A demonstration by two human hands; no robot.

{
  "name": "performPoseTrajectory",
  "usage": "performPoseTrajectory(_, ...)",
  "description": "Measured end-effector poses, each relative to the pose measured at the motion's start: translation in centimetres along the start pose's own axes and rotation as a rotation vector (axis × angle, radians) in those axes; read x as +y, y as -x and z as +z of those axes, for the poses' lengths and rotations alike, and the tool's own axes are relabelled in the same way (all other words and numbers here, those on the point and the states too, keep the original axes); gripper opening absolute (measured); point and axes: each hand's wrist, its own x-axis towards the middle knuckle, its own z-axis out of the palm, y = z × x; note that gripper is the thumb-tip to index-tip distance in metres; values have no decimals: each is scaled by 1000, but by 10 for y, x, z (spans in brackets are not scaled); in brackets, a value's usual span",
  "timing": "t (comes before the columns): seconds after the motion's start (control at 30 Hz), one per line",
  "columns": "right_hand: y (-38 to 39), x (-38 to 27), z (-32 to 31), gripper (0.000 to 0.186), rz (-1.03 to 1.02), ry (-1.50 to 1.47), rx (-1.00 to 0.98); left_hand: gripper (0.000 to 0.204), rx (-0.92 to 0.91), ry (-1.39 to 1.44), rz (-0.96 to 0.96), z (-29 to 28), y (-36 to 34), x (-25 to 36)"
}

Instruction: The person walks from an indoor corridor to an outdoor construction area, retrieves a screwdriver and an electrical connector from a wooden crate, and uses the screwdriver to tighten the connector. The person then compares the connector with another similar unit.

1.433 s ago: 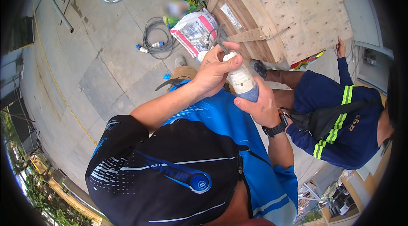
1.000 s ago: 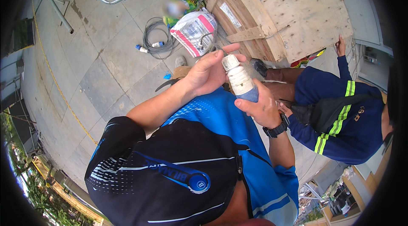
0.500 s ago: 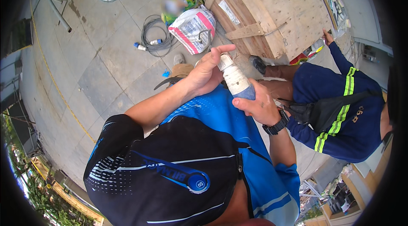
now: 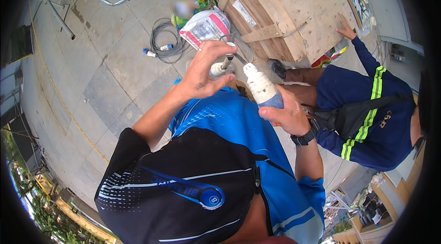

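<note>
My right hand [image 4: 287,113] is wrapped round a taped white-and-blue plug body [image 4: 257,81], whose ribbed white top is exposed and tilted up-left. My left hand [image 4: 204,67] is to its upper left, its fingertips on a small white ring [image 4: 231,46], apart from the plug. A dark cable [image 4: 240,59] runs from the ring toward the plug's top. Below my left fingers is a second white fitting [image 4: 218,69], partly hidden by them.
A wooden crate [image 4: 303,10] stands ahead, beside a printed sack [image 4: 204,28] and coiled cable [image 4: 163,39] on the tiled floor [image 4: 101,83]. Metal tubes [image 4: 115,0] lie upper left. A co-worker in navy [image 4: 363,115] is close on the right, one hand [image 4: 347,30] at the crate.
My left hand has moved up and left, carrying the white ring away from the plug and uncovering its ribbed end. The co-worker's hand has moved up and left along the crate.
</note>
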Motion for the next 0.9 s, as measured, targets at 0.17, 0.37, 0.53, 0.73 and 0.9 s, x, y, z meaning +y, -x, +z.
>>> performPoseTrajectory(0.17,7,-1,-12,59,-67,97,-83,36,-528,110,114,-8,-36,-18)
performPoseTrajectory(0.37,15,8,-29,65,-203,205,-109,36,-638,372,154,-12,-46,-4)
performPoseTrajectory(0.53,18,5,-29,65,-266,368,-91,24,-717,130,252,-20,-62,16)
performPoseTrajectory(0.73,18,5,-35,64,-230,313,-118,13,-749,90,246,-20,-69,17)
performPoseTrajectory(0.9,24,-9,-32,59,-235,395,-89,16,-704,4,266,-19,-70,33)
